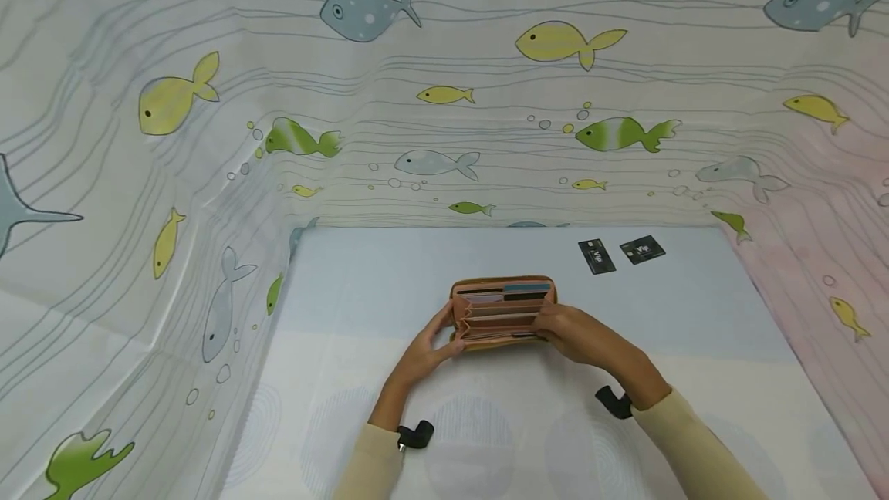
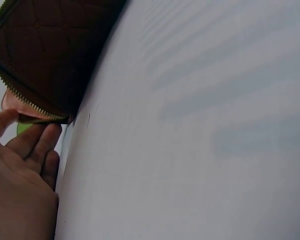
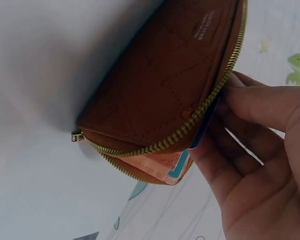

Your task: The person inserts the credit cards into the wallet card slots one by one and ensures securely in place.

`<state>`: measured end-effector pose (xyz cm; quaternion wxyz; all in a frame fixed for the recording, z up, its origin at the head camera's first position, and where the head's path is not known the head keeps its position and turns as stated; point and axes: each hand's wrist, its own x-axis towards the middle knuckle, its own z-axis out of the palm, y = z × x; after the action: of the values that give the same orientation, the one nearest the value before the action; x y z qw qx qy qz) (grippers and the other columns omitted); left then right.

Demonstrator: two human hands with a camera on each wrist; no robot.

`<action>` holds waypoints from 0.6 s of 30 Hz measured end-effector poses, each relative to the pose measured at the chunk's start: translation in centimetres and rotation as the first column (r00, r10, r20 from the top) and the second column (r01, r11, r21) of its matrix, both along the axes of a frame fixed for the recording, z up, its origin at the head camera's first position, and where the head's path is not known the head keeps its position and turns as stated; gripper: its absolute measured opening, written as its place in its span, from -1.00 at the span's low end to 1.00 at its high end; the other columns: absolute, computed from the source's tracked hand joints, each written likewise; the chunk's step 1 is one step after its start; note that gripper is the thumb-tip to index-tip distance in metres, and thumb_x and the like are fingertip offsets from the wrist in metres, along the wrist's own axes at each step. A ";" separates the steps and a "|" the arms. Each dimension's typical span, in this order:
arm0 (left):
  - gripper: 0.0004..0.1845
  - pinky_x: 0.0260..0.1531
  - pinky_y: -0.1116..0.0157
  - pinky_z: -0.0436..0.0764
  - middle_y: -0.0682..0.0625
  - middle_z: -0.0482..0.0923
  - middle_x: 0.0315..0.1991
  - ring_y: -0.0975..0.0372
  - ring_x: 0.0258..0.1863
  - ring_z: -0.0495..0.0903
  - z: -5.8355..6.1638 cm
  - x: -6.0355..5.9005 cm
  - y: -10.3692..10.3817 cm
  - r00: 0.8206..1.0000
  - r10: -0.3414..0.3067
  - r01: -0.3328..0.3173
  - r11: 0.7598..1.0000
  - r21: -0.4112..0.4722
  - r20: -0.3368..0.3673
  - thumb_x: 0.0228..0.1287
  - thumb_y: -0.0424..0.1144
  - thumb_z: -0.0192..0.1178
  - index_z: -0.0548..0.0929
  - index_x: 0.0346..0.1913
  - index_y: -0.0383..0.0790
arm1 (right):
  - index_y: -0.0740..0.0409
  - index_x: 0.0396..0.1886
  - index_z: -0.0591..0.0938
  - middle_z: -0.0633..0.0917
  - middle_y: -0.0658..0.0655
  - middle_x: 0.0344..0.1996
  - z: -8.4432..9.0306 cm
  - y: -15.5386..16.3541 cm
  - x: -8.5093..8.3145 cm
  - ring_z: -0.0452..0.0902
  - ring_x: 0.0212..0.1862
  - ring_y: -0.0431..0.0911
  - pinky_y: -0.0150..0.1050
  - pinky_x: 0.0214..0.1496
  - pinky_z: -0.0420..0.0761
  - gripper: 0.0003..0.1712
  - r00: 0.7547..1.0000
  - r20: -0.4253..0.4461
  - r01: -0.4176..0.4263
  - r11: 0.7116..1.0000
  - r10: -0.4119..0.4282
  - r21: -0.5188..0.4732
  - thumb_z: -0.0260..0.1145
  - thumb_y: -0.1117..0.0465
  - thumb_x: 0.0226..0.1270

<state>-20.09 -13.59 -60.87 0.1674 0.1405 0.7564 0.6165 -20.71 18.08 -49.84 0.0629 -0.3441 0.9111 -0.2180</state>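
A brown zip-around wallet (image 1: 503, 313) stands spread at the top on the table, its pleated compartments and several cards showing. The left hand (image 1: 424, 353) holds its left end, thumb at the near side and fingers toward the far side. In the left wrist view, those fingers (image 2: 42, 145) meet the zipped corner of the quilted wallet (image 2: 50, 55). At the right end, the right hand (image 1: 576, 334) grips the near wall, with its thumb (image 3: 260, 102) outside and other fingers inside. A dark blue card (image 3: 206, 125) edges out beside these fingers. The brass zipper pull (image 3: 77, 137) hangs at the wallet's lower corner.
Two black cards marked "Vip", one (image 1: 596, 256) tilted and another (image 1: 642, 249) to its right, lie behind the wallet on the pale table (image 1: 375, 261). Fish-patterned cloth (image 1: 486, 122) rises behind and along both sides. Black straps with small mounts circle both wrists.
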 end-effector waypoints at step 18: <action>-0.15 0.48 -0.23 0.02 -0.03 0.27 0.49 0.03 0.55 0.12 0.1 0.1 -0.1 1.000 0.008 -0.008 1.000 0.013 0.008 0.37 -0.07 0.26 0.04 0.60 0.21 | 0.18 -0.24 0.79 0.80 0.10 -0.23 -0.3 -2.2 0.1 0.74 -0.16 -0.07 -0.21 -0.16 0.70 -0.79 0.998 -0.013 0.065 0.983 -0.063 0.173 0.36 0.51 0.22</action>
<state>-19.96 -13.71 -60.74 0.1670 0.1360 0.7524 0.6225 -20.58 15.84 -50.13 0.0822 -0.3087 0.9374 -0.1384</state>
